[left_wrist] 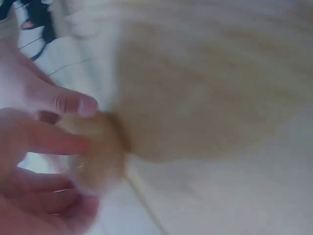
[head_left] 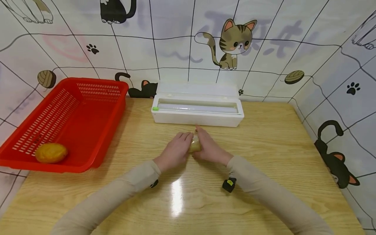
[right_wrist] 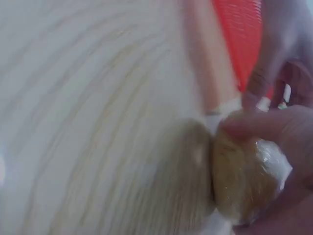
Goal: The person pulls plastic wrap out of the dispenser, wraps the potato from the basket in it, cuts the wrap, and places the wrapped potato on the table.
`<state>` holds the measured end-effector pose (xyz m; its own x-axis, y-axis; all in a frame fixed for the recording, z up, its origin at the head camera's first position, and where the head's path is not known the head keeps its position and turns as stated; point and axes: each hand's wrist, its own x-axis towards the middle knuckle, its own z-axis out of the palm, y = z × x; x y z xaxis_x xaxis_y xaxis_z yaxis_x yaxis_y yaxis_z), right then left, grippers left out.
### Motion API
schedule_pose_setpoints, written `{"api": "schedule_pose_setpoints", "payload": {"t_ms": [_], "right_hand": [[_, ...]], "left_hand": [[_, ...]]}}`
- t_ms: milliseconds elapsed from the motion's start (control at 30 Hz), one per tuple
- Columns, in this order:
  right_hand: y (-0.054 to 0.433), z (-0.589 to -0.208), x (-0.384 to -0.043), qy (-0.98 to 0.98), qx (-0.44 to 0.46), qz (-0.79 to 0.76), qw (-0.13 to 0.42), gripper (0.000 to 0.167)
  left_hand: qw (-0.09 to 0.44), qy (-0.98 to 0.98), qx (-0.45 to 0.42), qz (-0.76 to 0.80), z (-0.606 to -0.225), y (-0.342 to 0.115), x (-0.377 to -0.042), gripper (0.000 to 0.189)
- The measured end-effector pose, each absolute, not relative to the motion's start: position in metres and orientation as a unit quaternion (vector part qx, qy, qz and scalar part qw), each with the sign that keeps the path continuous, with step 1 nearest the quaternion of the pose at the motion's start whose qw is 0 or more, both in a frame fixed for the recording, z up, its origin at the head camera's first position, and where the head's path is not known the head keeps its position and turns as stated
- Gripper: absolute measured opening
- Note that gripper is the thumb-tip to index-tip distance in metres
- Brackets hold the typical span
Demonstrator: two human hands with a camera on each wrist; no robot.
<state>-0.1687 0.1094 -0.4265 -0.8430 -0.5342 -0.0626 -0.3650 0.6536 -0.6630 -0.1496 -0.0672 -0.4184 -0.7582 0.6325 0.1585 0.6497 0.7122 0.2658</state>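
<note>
Both hands meet over the table in front of the white dispenser box, around a yellowish oval mango [head_left: 195, 144] wrapped in clear cling film. My left hand [head_left: 175, 150] holds it from the left, thumb and fingers around one end in the left wrist view. From the other side my right hand [head_left: 211, 146] grips it, its thumb lying along the top in the right wrist view. Glossy creases of film show on the wrapped mango [right_wrist: 243, 181]; the fingers hide much of it. The mango sits low, close over the table.
Behind the hands stands a white cling film dispenser [head_left: 197, 119] with its lid raised and a film roll [head_left: 196, 108] inside. A red plastic basket [head_left: 97, 138] at the left holds a yellow mango [head_left: 51, 153]. Cat-patterned sheeting [head_left: 173, 52] borders the wooden table [head_left: 276, 143].
</note>
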Motion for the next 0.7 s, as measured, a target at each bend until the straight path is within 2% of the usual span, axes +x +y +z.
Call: {"api": "schedule_pose_setpoints", "payload": {"t_ms": [100,167,300,500,700], "right_hand": [[0.114,-0.429,-0.173,0.879,-0.227,-0.392,0.152,0.106],[0.116,-0.429,-0.173,0.884,-0.232,-0.376,0.153,0.098],[0.112,-0.432,-0.167,0.916,-0.254,-0.286,0.118,0.081],[0.103,-0.429,-0.157,0.952,-0.247,-0.177,0.045,0.08],[0.097,-0.426,-0.155,0.956,-0.239,-0.169,0.033,0.074]], "left_hand": [[0.034,-0.928,-0.35,-0.122,-0.418,-0.06,-0.154,0.053],[0.036,-0.934,-0.341,-0.099,-0.42,-0.056,-0.156,0.053],[0.023,-0.944,-0.325,-0.048,-0.428,-0.048,-0.157,0.061],[0.0,-0.948,-0.315,-0.054,-0.432,-0.041,-0.155,0.069],[-0.06,-0.941,-0.299,-0.146,-0.428,-0.04,-0.157,0.075]]}}
